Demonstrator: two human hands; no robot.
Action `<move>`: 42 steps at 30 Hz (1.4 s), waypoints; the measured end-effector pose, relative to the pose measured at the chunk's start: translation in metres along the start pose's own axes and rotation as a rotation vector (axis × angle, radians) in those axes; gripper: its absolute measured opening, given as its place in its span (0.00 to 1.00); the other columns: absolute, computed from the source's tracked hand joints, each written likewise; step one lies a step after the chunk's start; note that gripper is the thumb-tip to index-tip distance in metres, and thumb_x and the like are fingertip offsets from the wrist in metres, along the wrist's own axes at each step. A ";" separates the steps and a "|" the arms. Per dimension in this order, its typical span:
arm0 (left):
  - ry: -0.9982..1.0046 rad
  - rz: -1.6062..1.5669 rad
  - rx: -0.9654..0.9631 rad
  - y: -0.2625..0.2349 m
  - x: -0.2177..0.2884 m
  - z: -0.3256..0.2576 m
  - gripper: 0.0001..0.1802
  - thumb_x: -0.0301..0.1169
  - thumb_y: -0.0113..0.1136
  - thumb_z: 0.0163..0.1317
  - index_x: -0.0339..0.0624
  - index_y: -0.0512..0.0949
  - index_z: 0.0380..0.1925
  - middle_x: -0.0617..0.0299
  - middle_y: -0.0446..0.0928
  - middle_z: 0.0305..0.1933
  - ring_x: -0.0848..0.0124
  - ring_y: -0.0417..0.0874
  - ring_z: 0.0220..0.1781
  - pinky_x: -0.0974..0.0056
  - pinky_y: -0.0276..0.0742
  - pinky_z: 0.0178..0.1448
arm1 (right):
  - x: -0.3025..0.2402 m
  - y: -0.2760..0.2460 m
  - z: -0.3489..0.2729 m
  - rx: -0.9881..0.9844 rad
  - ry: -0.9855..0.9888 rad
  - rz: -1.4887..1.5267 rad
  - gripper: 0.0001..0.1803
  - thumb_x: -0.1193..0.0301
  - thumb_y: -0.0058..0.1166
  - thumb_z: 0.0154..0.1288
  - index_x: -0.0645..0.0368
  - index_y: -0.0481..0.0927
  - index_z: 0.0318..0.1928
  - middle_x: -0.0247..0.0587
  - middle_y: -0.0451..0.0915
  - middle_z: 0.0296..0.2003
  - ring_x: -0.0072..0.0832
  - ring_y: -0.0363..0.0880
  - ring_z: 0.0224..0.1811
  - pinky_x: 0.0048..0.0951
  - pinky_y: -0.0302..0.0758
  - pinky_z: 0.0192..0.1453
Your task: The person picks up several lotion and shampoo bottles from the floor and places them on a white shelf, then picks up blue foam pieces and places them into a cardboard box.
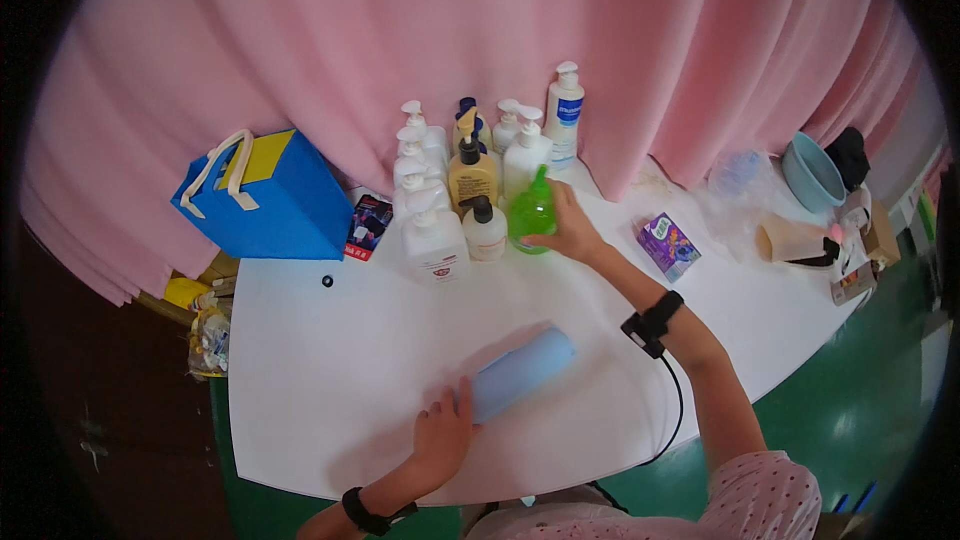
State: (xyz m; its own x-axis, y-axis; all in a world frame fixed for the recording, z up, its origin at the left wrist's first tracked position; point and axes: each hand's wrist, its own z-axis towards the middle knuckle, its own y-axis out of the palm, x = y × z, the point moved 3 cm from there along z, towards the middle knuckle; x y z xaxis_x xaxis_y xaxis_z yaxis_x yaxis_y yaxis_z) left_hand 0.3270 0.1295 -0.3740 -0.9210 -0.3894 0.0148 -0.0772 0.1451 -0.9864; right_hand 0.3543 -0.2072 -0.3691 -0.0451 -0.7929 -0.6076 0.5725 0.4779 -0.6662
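My right hand (pixel 575 227) is closed around the side of a translucent green pump bottle (pixel 531 212), which stands upright at the front right of a group of bottles. The thumb is low on its near side, and the fingers reach behind it. My left hand (pixel 446 432) rests at the left end of a light blue roll (pixel 525 370), fingers apart and touching its end. The roll lies aslant on the table. Left of the green bottle stand a small cream bottle with a dark pump (pixel 485 230), a tan pump bottle (pixel 473 176) and a large white bottle (pixel 435 247).
The white table (pixel 330 390) has a curved front edge. A blue bag (pixel 275 205) stands at the left, a dark red packet (pixel 369 227) beside it. To the right are a purple box (pixel 669 246) and a teal basin (pixel 812 175). A cable (pixel 680 410) trails from my right wristband.
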 end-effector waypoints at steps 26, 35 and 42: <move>-0.032 -0.167 -0.014 -0.010 -0.007 -0.007 0.40 0.36 0.62 0.43 0.31 0.56 0.54 0.46 0.63 0.52 0.55 0.66 0.53 0.56 0.67 0.50 | 0.029 -0.096 -0.002 0.473 0.213 -0.032 0.35 0.63 0.68 0.34 0.62 0.65 0.44 0.49 0.75 0.38 0.39 0.75 0.40 0.35 0.72 0.42; -0.065 -0.220 0.008 -0.014 -0.025 -0.020 0.42 0.33 0.64 0.41 0.33 0.54 0.56 0.44 0.57 0.56 0.53 0.58 0.59 0.51 0.59 0.56 | -0.070 -0.062 -0.048 0.142 0.138 0.279 0.38 0.70 0.67 0.39 0.60 0.61 0.52 0.44 0.72 0.43 0.30 0.73 0.45 0.28 0.73 0.44; -0.123 -0.203 0.073 -0.049 -0.024 -0.035 0.44 0.38 0.64 0.43 0.34 0.53 0.57 0.43 0.45 0.63 0.47 0.45 0.65 0.45 0.46 0.62 | -0.004 -0.107 -0.034 -0.314 0.506 0.245 0.28 0.81 0.55 0.45 0.58 0.68 0.51 0.45 0.73 0.44 0.33 0.76 0.38 0.30 0.74 0.42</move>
State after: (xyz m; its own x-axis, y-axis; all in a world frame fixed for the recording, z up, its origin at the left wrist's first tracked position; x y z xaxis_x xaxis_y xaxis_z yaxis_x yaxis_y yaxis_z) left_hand 0.3400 0.1636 -0.3207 -0.8357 -0.5122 0.1981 -0.2236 -0.0120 -0.9746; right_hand 0.2652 -0.2424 -0.3096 -0.3676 -0.4070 -0.8362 0.3519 0.7715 -0.5301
